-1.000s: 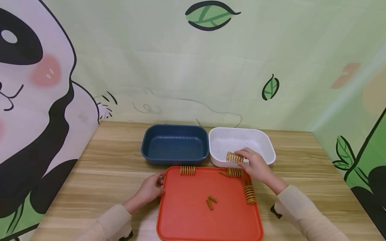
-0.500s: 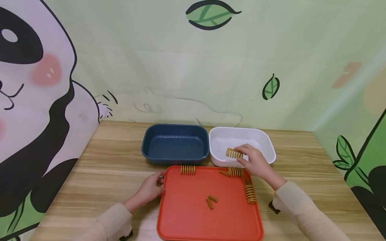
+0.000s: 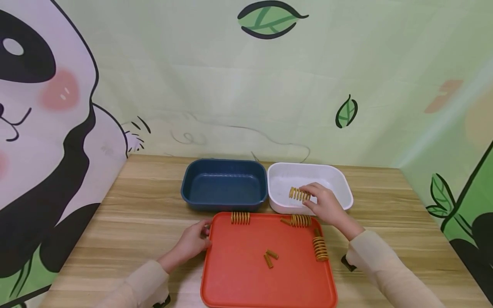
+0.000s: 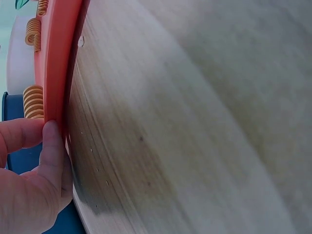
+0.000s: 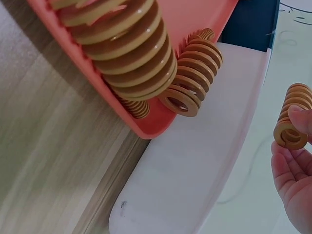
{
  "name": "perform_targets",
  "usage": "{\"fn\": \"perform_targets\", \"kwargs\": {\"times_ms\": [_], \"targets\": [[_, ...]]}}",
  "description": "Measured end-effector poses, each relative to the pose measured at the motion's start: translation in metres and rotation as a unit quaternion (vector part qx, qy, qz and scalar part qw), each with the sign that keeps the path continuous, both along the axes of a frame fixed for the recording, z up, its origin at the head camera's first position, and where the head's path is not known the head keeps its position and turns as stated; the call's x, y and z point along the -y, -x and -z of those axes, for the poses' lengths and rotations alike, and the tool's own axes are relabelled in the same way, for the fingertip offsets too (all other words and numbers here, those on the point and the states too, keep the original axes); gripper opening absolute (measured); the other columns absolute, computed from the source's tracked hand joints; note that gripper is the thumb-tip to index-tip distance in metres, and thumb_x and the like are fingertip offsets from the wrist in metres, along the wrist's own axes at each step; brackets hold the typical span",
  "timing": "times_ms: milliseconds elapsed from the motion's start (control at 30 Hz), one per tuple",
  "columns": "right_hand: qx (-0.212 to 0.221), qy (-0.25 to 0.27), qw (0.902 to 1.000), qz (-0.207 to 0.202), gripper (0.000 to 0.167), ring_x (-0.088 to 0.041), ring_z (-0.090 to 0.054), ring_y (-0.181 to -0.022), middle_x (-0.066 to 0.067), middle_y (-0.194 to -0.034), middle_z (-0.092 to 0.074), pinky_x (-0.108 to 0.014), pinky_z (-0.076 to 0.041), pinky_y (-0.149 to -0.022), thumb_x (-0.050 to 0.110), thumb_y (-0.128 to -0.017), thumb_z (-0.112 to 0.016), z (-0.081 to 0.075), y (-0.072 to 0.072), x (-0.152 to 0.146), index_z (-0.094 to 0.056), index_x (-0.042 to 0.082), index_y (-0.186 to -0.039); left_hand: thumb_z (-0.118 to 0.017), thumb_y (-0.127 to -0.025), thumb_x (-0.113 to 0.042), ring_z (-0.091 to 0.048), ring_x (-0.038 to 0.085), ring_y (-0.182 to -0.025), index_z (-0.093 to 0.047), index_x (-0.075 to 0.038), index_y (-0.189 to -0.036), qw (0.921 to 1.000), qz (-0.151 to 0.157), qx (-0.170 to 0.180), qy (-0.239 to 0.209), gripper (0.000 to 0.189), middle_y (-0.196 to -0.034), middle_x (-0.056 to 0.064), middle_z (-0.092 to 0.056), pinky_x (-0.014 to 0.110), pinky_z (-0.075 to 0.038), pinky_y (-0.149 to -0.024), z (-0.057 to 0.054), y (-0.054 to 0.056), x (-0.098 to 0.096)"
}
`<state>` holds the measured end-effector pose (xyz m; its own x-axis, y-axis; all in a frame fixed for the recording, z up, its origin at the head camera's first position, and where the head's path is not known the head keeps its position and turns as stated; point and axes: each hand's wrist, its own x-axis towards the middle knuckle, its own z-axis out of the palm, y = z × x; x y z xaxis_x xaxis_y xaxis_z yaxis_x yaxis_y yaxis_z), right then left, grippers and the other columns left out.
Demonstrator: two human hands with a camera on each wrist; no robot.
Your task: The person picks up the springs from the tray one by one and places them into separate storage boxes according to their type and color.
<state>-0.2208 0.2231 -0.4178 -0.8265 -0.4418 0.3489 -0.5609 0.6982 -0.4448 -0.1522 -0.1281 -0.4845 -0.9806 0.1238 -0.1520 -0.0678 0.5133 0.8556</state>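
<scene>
My right hand (image 3: 327, 207) pinches a large yellow coil spring (image 3: 299, 194) between thumb and fingers, over the front part of the white bin (image 3: 275, 175). The right wrist view shows the same held spring (image 5: 294, 117) at its right edge. With my left hand (image 3: 191, 240) I grip the left rim of the red tray (image 3: 239, 282); in the left wrist view the fingertips meet at the tray wall (image 4: 56, 73). On the tray lie large springs at the back left (image 3: 240, 218), back right (image 3: 301, 220) and right side (image 3: 320, 248). Two small springs (image 3: 270, 256) lie near its middle.
A dark blue bin (image 3: 223, 186) stands left of the white one, behind the tray. Another small spring (image 3: 286, 221) lies beside the back-right large spring, and one (image 5: 137, 108) lies in the tray's right corner. The wooden table (image 3: 146, 192) ends at a printed backdrop (image 3: 215, 94).
My right hand has risen slightly and moved a little farther back over the white bin, carrying the large spring. The left hand and the tray have stayed in place.
</scene>
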Motion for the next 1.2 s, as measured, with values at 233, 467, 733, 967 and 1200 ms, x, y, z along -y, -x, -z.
{"fn": "perform_targets", "kwargs": {"times_ms": [233, 467, 733, 967, 1200], "targets": [[0.0, 0.001, 0.9999, 0.016, 0.032, -0.023, -0.056, -0.083, -0.013, -0.095, -0.061, -0.037, -0.046, -0.07, -0.002, -0.07, -0.067, 0.003, 0.005, -0.001, -0.062, -0.002, -0.101, -0.053, -0.062, 0.013, -0.049, 0.013, -0.064, -0.051, 0.005, -0.115, 0.9999, 0.004, -0.011, -0.003, 0.054, -0.078, 0.008, -0.05, 0.023, -0.042, -0.05, 0.002, 0.0, 0.0], [0.007, 0.009, 0.9995, 0.028, 0.032, -0.022, -0.054, -0.078, -0.014, -0.093, -0.062, -0.036, -0.046, -0.068, -0.003, -0.069, -0.068, 0.004, 0.011, -0.002, -0.062, -0.002, -0.1, -0.052, -0.061, 0.013, -0.05, 0.016, -0.064, -0.051, 0.005, -0.114, 0.9998, 0.005, -0.018, -0.001, 0.054, -0.077, 0.008, -0.05, 0.023, -0.042, -0.05, 0.002, 0.001, 0.001], [0.014, 0.005, 0.9992, 0.036, 0.031, -0.023, -0.055, -0.079, -0.015, -0.094, -0.061, -0.036, -0.046, -0.069, -0.002, -0.07, -0.067, 0.005, 0.016, -0.002, -0.062, -0.002, -0.101, -0.052, -0.061, 0.013, -0.048, 0.014, -0.065, -0.051, 0.005, -0.115, 0.9998, 0.004, -0.018, 0.0, 0.054, -0.077, 0.008, -0.049, 0.023, -0.042, -0.05, 0.001, 0.0, 0.0], [0.022, 0.011, 0.9989, 0.041, 0.031, -0.024, -0.055, -0.079, -0.015, -0.094, -0.061, -0.038, -0.047, -0.07, -0.002, -0.071, -0.066, 0.007, 0.019, -0.004, -0.062, -0.003, -0.102, -0.051, -0.061, 0.013, -0.049, 0.015, -0.065, -0.051, 0.005, -0.115, 0.9998, 0.003, -0.016, -0.012, 0.055, -0.077, 0.009, -0.05, 0.023, -0.043, -0.049, 0.002, 0.0, 0.0], [0.025, 0.01, 0.9987, 0.043, 0.031, -0.024, -0.054, -0.079, -0.015, -0.094, -0.062, -0.037, -0.046, -0.07, -0.001, -0.071, -0.066, 0.01, 0.022, -0.005, -0.062, -0.003, -0.102, -0.051, -0.061, 0.013, -0.048, 0.015, -0.064, -0.05, 0.006, -0.115, 0.9998, 0.004, -0.015, -0.012, 0.054, -0.078, 0.009, -0.049, 0.023, -0.043, -0.049, 0.002, 0.0, 0.0]]}}
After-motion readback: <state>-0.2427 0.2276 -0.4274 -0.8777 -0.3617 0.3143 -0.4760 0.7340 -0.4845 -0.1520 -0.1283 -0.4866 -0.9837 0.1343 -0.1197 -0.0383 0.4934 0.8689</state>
